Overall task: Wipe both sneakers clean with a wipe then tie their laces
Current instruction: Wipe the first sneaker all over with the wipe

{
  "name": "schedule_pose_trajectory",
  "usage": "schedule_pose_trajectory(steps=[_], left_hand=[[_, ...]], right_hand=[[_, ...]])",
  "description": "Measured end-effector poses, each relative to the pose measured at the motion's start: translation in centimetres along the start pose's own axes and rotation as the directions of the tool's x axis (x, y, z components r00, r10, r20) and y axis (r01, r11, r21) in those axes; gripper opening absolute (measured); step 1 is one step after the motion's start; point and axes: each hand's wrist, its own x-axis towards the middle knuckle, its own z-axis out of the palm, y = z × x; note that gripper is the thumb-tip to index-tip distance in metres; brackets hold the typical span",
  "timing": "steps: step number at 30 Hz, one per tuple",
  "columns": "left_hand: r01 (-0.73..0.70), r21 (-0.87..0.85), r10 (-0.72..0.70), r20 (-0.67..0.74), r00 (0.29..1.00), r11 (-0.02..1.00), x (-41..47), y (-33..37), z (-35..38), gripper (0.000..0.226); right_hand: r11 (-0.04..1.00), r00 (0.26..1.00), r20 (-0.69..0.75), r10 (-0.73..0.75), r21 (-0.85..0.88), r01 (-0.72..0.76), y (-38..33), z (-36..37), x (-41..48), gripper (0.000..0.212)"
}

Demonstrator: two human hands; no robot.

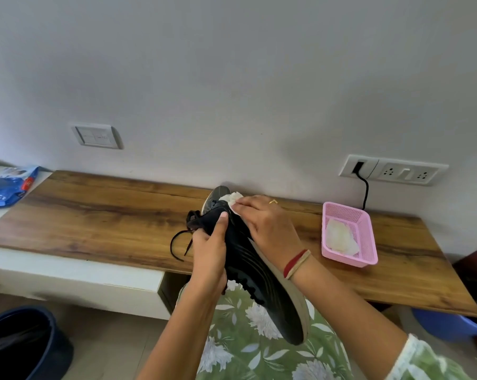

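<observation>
A black sneaker [262, 283] with a pale sole is held tilted above the front edge of the wooden table [108, 215], one end pointing at the wall and the other down toward me. My left hand [210, 253] grips its upper from the left, thumb on top. My right hand [267, 223] presses a crumpled white wipe [231, 200] against the sneaker's far end near the sole. Loose black laces [179, 242] dangle to the left over the table. Only one sneaker is in view.
A pink plastic basket [366, 237] with a white wipe inside sits on the table to the right. A blue wipes packet [10, 187] lies at far left. A dark bin [20, 344] stands on the floor at lower left, a blue tub [451, 325] at lower right. A black cable [365, 190] hangs from the wall socket.
</observation>
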Motion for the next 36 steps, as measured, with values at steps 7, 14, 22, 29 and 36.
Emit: schedule_pose_trajectory(steps=[7,14,22,29,36], left_hand=[[0.035,-0.030,-0.035,0.019,0.999,0.999,-0.7,0.7,0.4,0.016],[0.137,-0.063,-0.142,-0.076,0.987,0.988,0.6,0.3,-0.5,0.034],[0.159,-0.016,-0.160,-0.071,0.985,0.987,1.1,0.0,-0.3,0.034],[0.181,-0.068,-0.185,-0.065,0.981,0.981,1.1,-0.4,0.8,0.034],[0.305,-0.116,-0.314,-0.066,0.947,0.945,1.8,-2.4,0.2,0.038]], right_hand=[[0.998,0.993,0.104,0.060,-0.011,-0.059,-0.4,-1.7,-2.3,0.039],[0.989,0.927,0.344,0.147,-0.022,-0.149,-0.4,-3.0,-7.7,0.032],[0.903,0.890,0.321,0.325,0.173,-0.392,1.7,-5.6,-4.7,0.033],[0.983,0.967,0.210,0.147,0.081,-0.167,0.4,-1.9,-1.2,0.036],[0.984,0.956,0.239,0.171,0.002,-0.177,0.9,-2.4,-5.1,0.026]])
